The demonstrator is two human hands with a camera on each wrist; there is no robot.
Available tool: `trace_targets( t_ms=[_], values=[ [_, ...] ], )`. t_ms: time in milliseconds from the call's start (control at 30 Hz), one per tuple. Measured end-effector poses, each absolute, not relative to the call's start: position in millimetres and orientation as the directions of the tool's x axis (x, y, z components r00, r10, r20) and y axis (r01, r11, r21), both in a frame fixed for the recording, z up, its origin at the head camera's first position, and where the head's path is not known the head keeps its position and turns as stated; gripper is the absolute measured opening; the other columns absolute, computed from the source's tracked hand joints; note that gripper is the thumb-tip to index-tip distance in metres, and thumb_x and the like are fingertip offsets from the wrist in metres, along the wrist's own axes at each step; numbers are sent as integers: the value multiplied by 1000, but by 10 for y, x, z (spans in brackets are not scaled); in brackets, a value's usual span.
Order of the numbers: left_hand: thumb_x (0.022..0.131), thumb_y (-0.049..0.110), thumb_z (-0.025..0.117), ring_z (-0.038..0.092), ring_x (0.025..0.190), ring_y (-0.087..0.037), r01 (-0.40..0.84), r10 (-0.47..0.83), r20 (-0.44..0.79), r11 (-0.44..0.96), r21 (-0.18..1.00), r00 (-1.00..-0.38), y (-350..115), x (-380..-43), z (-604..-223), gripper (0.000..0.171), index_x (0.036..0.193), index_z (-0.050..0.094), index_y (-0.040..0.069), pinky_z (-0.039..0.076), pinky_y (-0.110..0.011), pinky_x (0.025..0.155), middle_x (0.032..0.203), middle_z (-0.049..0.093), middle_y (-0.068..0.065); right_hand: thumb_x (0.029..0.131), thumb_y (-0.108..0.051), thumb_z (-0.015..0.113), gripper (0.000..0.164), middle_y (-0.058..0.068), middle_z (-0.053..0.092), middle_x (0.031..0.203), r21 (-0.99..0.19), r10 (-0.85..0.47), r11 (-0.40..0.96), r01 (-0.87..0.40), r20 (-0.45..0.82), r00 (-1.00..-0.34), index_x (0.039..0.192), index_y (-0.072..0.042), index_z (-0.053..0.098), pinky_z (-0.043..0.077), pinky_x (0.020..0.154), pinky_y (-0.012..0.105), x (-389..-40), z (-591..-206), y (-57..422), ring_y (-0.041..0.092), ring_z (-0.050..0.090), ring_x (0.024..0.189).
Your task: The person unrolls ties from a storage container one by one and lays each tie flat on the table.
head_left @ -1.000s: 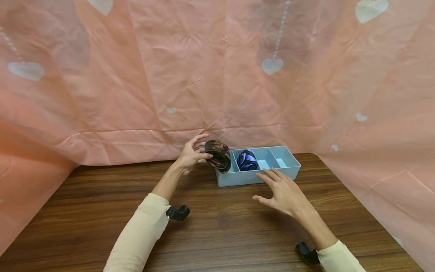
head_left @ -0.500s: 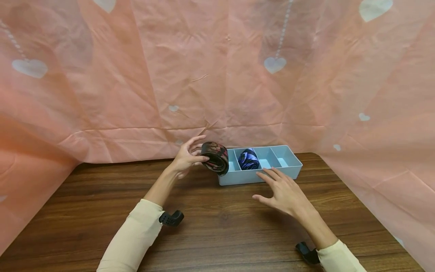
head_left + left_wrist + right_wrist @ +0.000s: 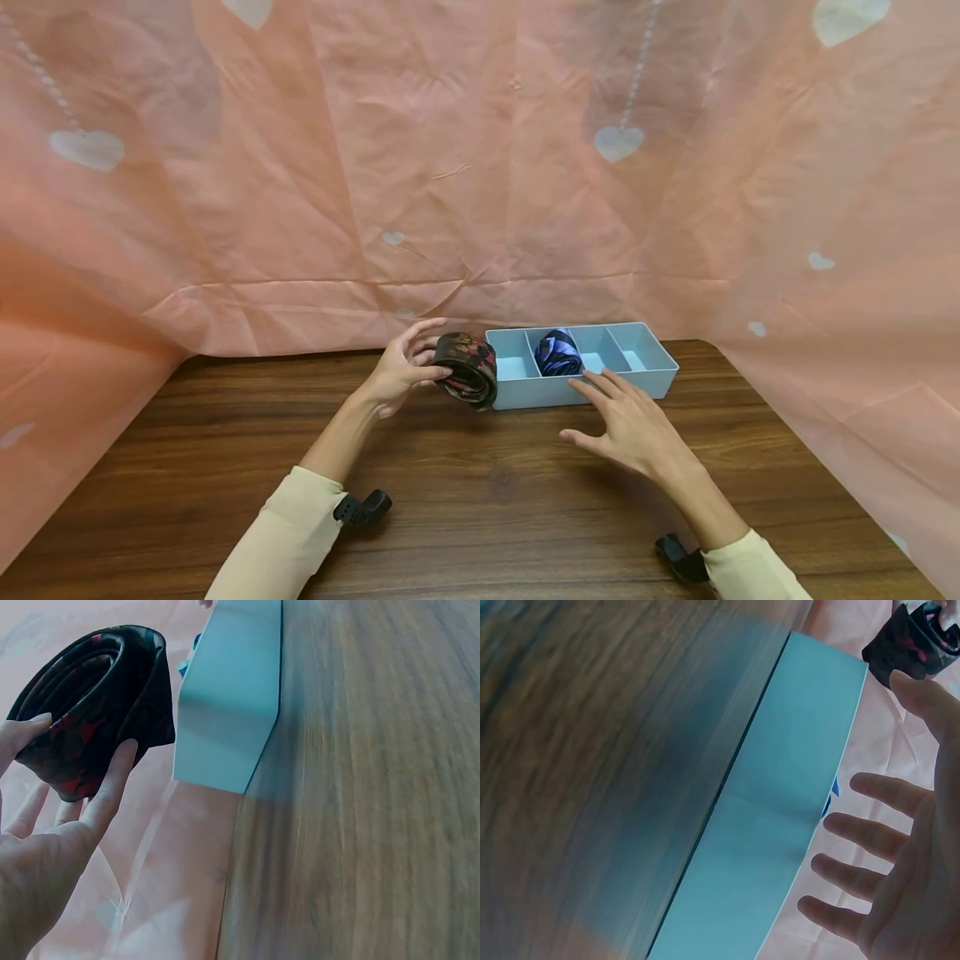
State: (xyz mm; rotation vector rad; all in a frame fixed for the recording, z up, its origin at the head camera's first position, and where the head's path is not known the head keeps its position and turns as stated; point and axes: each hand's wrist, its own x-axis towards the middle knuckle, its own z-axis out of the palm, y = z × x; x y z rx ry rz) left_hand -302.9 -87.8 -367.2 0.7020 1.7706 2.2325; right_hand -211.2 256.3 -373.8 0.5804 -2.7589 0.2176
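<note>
My left hand (image 3: 401,375) pinches a rolled dark necktie (image 3: 471,354) with a reddish pattern, thumb on one side and fingers on the other. In the left wrist view the coiled necktie (image 3: 135,690) is held above table height, close to the end of a light blue divided box (image 3: 532,394). Inside the box, second compartment from the left, sits a rolled blue striped necktie (image 3: 558,354). My right hand (image 3: 633,421) is spread in front of the box, fingertips near its front rim. The right wrist view shows nothing between these fingers (image 3: 870,836).
The box stands at the back of a brown wood-grain table (image 3: 487,517). A pink curtain (image 3: 480,167) with pale hearts hangs behind and along both sides. Black wrist-worn devices (image 3: 363,508) sit near both sleeve cuffs.
My left hand has drawn the dark necktie left and down, from over the box's left end to beside it. My right hand stays about where it was.
</note>
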Motion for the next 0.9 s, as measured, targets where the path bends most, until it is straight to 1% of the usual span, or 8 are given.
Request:
trace_targets(
  t_ms=[200, 367, 600, 700, 900],
  values=[
    [84, -25, 61, 66, 98, -15, 135, 414, 252, -291, 947, -875, -974, -2941, -3707, 79, 155, 38, 1, 59, -26, 76, 118, 60, -4, 89, -57, 72, 77, 22, 54, 150, -82, -382, 901, -426, 317, -868, 148, -10, 57, 41, 107, 67, -2153, -3735, 2531, 48, 45, 141],
    [85, -24, 62, 65, 98, -14, 132, 409, 238, -271, 953, -881, -1040, -2883, -3749, 78, 155, 38, 2, 59, -26, 76, 118, 61, -3, 89, -58, 71, 77, 22, 54, 150, -77, -399, 893, -444, 323, -858, 147, -9, 58, 41, 107, 66, -2183, -3730, 2517, 48, 45, 141],
    [84, -24, 64, 66, 100, -16, 128, 411, 236, -272, 954, -881, -1060, -2802, -3763, 79, 155, 40, 4, 60, -28, 77, 119, 62, -4, 90, -59, 70, 77, 21, 53, 150, -81, -409, 888, -453, 311, -858, 147, -10, 58, 41, 107, 67, -2169, -3718, 2506, 49, 44, 141],
    [84, -24, 64, 66, 101, -16, 128, 415, 240, -279, 952, -877, -1052, -2776, -3756, 79, 154, 41, 4, 59, -28, 76, 119, 62, -5, 89, -58, 71, 76, 21, 54, 149, -83, -408, 887, -454, 319, -855, 147, -10, 58, 41, 107, 67, -2151, -3715, 2515, 49, 45, 140],
    [82, -26, 63, 66, 101, -17, 112, 429, 230, -282, 953, -874, -1034, -2724, -3761, 82, 155, 39, 2, 60, -29, 78, 119, 62, -6, 89, -57, 73, 75, 20, 56, 148, -74, -419, 882, -465, 327, -847, 146, -10, 59, 41, 106, 67, -2115, -3714, 2547, 48, 47, 138]
  ],
)
